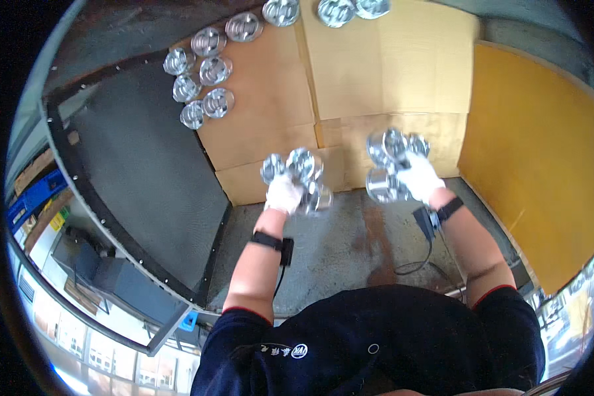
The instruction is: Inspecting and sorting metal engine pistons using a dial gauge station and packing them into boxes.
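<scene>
My left hand, in a white glove, is closed on a cluster of shiny silver metal pistons. One of them sticks out to the left of the fingers and another hangs at the lower right. In a matching glove, my right hand grips a second cluster of pistons, which spreads to the left of and beyond the fingers. Both clusters are held over the near edge of the cardboard. Motion blurs the parts a little, and the gloves hide most of the fingertips.
More pistons stand along the cardboard's left side and far edge. A black panel borders the left, a yellow-brown board the right. Straps with small devices circle both wrists, and a cable trails by the right forearm.
</scene>
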A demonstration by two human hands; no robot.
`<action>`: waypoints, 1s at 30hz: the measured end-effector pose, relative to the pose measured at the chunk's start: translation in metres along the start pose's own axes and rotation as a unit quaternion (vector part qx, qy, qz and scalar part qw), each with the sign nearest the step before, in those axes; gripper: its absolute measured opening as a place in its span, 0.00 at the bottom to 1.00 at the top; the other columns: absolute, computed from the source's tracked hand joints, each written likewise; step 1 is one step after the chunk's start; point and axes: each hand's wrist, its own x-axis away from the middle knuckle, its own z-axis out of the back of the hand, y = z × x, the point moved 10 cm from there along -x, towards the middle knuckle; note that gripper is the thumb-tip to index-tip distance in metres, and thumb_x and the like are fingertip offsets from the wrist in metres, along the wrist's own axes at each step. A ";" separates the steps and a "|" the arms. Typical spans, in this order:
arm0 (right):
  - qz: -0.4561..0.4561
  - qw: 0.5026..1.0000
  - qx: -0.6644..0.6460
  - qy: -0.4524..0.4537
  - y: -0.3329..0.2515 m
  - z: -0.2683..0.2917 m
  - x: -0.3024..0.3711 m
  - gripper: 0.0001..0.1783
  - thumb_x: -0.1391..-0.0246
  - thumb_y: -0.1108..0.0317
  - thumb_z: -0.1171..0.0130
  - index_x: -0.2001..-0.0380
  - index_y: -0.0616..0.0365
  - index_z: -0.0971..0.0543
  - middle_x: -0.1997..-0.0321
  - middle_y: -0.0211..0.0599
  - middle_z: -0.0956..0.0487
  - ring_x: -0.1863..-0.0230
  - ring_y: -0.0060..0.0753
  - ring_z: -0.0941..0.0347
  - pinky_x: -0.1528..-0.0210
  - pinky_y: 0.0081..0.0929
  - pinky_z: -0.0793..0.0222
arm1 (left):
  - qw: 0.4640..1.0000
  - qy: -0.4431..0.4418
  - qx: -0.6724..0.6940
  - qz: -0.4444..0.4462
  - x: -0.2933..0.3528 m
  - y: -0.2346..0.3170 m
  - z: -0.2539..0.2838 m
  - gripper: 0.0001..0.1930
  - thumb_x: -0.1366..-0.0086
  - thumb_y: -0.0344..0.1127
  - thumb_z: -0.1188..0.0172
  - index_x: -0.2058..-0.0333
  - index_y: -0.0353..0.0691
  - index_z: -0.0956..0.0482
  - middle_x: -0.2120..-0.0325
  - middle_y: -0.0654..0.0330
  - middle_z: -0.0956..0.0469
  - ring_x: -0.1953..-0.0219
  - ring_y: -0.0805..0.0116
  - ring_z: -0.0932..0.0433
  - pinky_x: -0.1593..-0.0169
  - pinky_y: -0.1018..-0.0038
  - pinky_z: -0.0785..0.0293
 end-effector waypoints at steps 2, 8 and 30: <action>0.055 0.998 -0.018 0.002 -0.031 0.006 0.058 0.18 0.51 0.68 0.39 0.55 0.62 0.21 0.55 0.53 0.20 0.51 0.54 0.25 0.48 0.43 0.28 | 0.948 -0.059 0.311 -0.031 0.044 -0.041 -0.018 0.26 0.37 0.23 0.49 0.39 0.36 0.35 0.46 0.51 0.25 0.43 0.50 0.26 0.36 0.60 0.31; 0.222 0.950 0.036 0.217 -0.038 0.153 0.260 0.23 0.49 0.62 0.39 0.50 0.56 0.23 0.47 0.51 0.24 0.46 0.52 0.29 0.43 0.45 0.31 | 0.981 -0.139 0.067 -0.114 0.139 0.157 0.059 0.26 0.36 0.16 0.52 0.39 0.35 0.31 0.43 0.54 0.25 0.39 0.58 0.28 0.36 0.66 0.33; 0.088 0.801 0.382 0.452 0.089 0.657 0.493 0.19 0.52 0.69 0.43 0.54 0.55 0.18 0.56 0.50 0.18 0.52 0.53 0.22 0.48 0.40 0.26 | 0.910 0.103 -0.096 -0.391 0.410 0.660 0.138 0.14 0.48 0.27 0.38 0.60 0.39 0.19 0.63 0.47 0.19 0.59 0.46 0.19 0.54 0.61 0.22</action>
